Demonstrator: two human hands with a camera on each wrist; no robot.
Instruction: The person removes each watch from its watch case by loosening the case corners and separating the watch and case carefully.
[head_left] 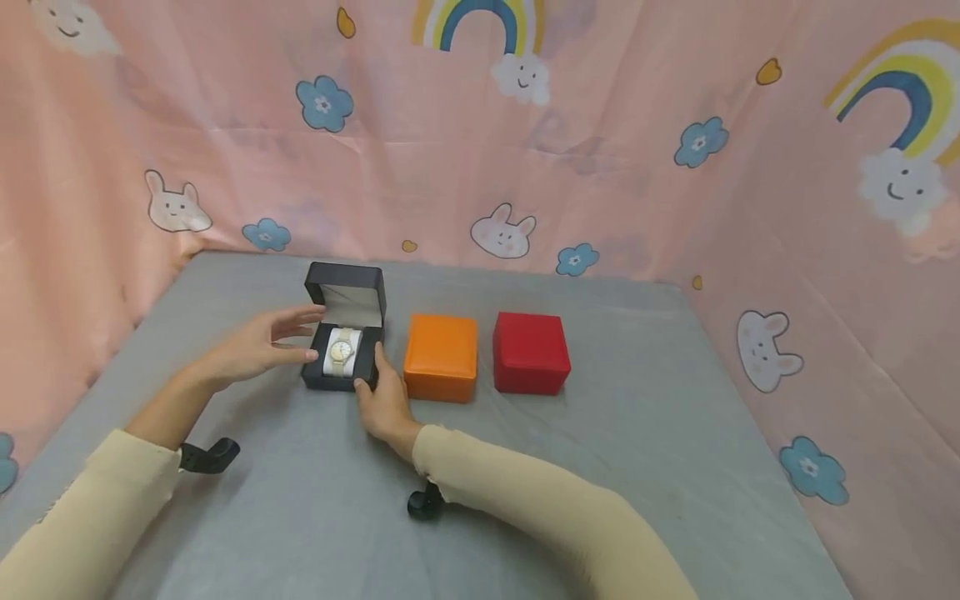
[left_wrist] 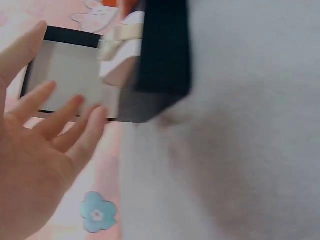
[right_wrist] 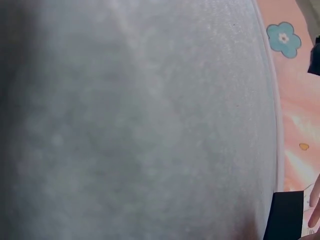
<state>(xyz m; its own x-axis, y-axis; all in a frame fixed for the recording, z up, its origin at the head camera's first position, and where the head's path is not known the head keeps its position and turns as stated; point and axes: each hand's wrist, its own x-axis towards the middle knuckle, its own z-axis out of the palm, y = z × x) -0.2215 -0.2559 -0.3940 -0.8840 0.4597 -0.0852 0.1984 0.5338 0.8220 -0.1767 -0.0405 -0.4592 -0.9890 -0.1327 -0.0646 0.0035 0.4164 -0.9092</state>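
A black watch box (head_left: pixel 306 377) stands on the table with its lid (head_left: pixel 345 276) raised, showing a pale inner lining. Inside it a wristwatch (head_left: pixel 341 351) with a round light dial and gold-toned band sits around a white cushion (head_left: pixel 355 340). My right hand (head_left: pixel 386 406) holds the box at its front right corner, thumb at the front and fingers along the right side. At the box's left side is my left hand (head_left: pixel 262 340), fingers extended toward the lid and thumb near the base's edge. The left wrist view shows its spread fingers (left_wrist: pixel 65 125) before the lid's lining.
Right of the black box stands a closed orange box (head_left: pixel 440 358), and farther right a closed red box (head_left: pixel 531 353). A grey cloth covers the table (head_left: pixel 315 517). Pink patterned curtains (head_left: pixel 420 183) hang behind and at both sides.
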